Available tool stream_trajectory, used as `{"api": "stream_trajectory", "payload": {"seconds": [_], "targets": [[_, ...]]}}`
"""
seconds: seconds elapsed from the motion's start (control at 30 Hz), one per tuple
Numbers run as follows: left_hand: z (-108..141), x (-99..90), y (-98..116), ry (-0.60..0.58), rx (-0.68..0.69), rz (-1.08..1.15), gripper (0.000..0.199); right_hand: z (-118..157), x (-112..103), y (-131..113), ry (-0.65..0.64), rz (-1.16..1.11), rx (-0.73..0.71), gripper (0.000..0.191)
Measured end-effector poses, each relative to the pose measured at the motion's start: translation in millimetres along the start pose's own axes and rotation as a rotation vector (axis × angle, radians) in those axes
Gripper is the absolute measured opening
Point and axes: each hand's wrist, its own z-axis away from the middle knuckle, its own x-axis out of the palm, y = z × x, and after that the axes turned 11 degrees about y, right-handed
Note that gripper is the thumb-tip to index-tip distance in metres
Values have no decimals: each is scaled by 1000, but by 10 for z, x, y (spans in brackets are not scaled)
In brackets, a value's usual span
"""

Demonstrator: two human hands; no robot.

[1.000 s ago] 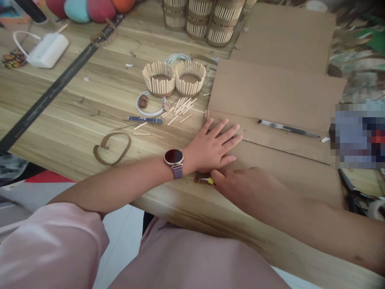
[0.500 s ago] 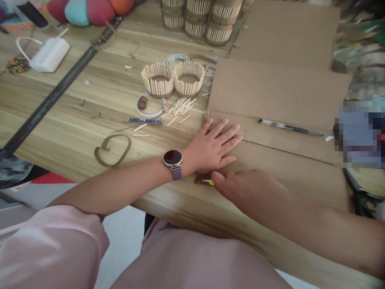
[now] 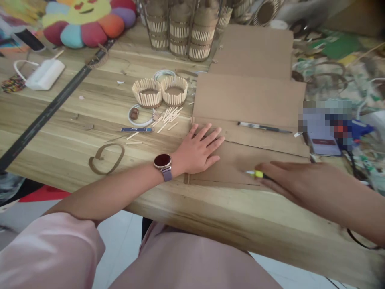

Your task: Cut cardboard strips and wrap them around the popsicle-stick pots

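My left hand (image 3: 200, 148) lies flat with fingers spread on the left part of a brown cardboard sheet (image 3: 249, 102). A narrow strip of cardboard (image 3: 187, 178) shows at the sheet's left edge, beside my wrist. In my right hand (image 3: 294, 178) is a utility knife (image 3: 258, 174) with a yellow part and a pale tip pointing left. It is over the near part of the cardboard; whether the blade touches it I cannot tell. A pen (image 3: 264, 127) rests on the sheet beyond both hands.
Two small stick-walled baskets (image 3: 147, 94), loose sticks (image 3: 168, 116), tape rolls and a blue blade case (image 3: 136, 129) are left of the cardboard. A long black ruler (image 3: 57, 100) lies farther left. Taller stick structures (image 3: 180, 32) stand behind; a phone (image 3: 325, 138) is at right.
My right hand has moved right with the utility knife, away from my left hand. My left hand stays spread on the cardboard. The view has shifted, showing more of the right side.
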Motion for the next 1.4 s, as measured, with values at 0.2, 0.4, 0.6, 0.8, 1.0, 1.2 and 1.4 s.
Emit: {"api": "stream_trajectory", "payload": {"seconds": [0.2,0.4,0.6,0.8,1.0,1.2,1.4], "targets": [[15,-7,-26,82,19,-11,60,-225,112,155,18,376,124,38],[106,-169,46,193,61,32,50,40,198,26,221,324,-2,42],[506,-427,287,267,-465,382,43,734,268,95,229,206,-169,31],[575,-628,373,225,-1084,958,45,843,424,197,321,229,-277,39],[416,-685,317,432,-1422,1367,30,822,418,222,378,129,-308,34],[334,-669,314,127,-1340,1467,23,881,370,54,461,-12,-60,25],[315,-622,378,28,-1425,1420,29,917,369,-695,435,-741,795,30]]}}
